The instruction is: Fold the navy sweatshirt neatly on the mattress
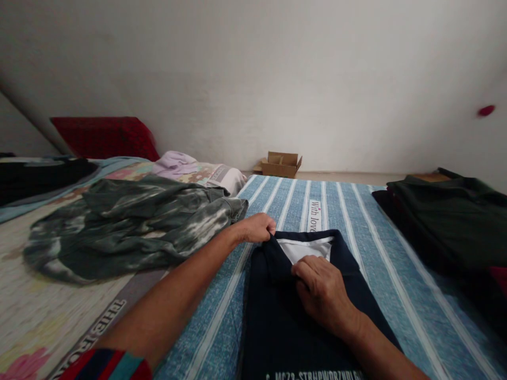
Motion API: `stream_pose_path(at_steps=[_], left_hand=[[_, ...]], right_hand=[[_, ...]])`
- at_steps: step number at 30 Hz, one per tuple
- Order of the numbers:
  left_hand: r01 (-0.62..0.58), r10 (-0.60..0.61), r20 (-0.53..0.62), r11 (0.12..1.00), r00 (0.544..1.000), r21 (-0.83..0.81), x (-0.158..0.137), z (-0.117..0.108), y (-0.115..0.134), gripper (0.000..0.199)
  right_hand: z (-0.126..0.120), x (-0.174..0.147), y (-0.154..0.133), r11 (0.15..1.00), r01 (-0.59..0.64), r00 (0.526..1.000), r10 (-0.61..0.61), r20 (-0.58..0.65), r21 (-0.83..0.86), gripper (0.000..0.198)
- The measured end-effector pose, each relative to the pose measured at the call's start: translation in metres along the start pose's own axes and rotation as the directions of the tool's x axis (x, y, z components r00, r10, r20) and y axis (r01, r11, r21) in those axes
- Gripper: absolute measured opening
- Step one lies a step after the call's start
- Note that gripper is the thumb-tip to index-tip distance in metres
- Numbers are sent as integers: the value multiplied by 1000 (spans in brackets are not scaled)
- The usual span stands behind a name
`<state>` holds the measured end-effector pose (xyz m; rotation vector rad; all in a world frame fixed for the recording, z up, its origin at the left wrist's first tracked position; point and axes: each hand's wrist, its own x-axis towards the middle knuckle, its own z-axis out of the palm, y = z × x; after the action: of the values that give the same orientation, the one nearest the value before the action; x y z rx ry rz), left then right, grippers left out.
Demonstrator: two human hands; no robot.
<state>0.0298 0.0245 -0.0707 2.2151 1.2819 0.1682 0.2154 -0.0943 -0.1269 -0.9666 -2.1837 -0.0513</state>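
Observation:
A navy collared shirt [285,316], folded into a rectangle, lies on a blue striped cloth [222,316] with its collar away from me. White lining shows inside the neck opening, and pale lettering runs across the near part. My left hand [255,228] is closed on the collar's left corner, fingertips pinching the fabric. Over the front of the neck opening, my right hand [322,287] has its fingers curled and pressed together at the collar's edge. Its fingertips are partly hidden, but they appear to grip the collar fabric.
A crumpled grey-green patterned garment [138,227] lies to the left on a floral cover [24,295]. Dark folded clothes [455,221] are stacked at the right. An open cardboard box [280,164] stands by the wall, with a lilac cloth [175,163] and a red block-shaped item [105,138] farther left.

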Motion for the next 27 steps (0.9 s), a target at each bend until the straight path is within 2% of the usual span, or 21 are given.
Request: stream_pose_path(at_steps=[2,4,7,11,14,17,20,24,27], left_hand=[[89,-90,-1,993,996,-82,1,4,-7,19],[104,-109,-51,991,993,-87,2,8,-8,19],[38,-34,-199,999,979,17,-2,12,-1,26],[-3,62,-388,989,919,151,-14,18,11,41],[-47,133,-410,976,903,214,-24,32,13,40],[-34,117,-394,977,912,211,-28,48,5,38],[-10,105,-449,978,887,209,-29,58,-2,37],[11,158,-580,961,799,277,-38,59,10,30],[-52,233,-576,949,783,312,-53,63,29,30]], right_hand=[[1,0,1,1000,-1,1000,1,4,-6,20],[1,0,1,1000,-3,1000,3,17,-13,19],[-1,1,0,1000,-1,999,2,39,-16,20],[-8,4,-6,1000,18,995,-17,95,-9,14],[-13,3,-12,999,26,993,-24,118,-18,8],[-19,-2,-10,998,60,997,-59,42,-12,11],[-28,-12,5,996,80,989,-83,-121,-28,14],[-45,-28,33,992,-41,973,13,-232,-116,15],[-51,-38,46,971,-142,972,100,-211,-193,15]])
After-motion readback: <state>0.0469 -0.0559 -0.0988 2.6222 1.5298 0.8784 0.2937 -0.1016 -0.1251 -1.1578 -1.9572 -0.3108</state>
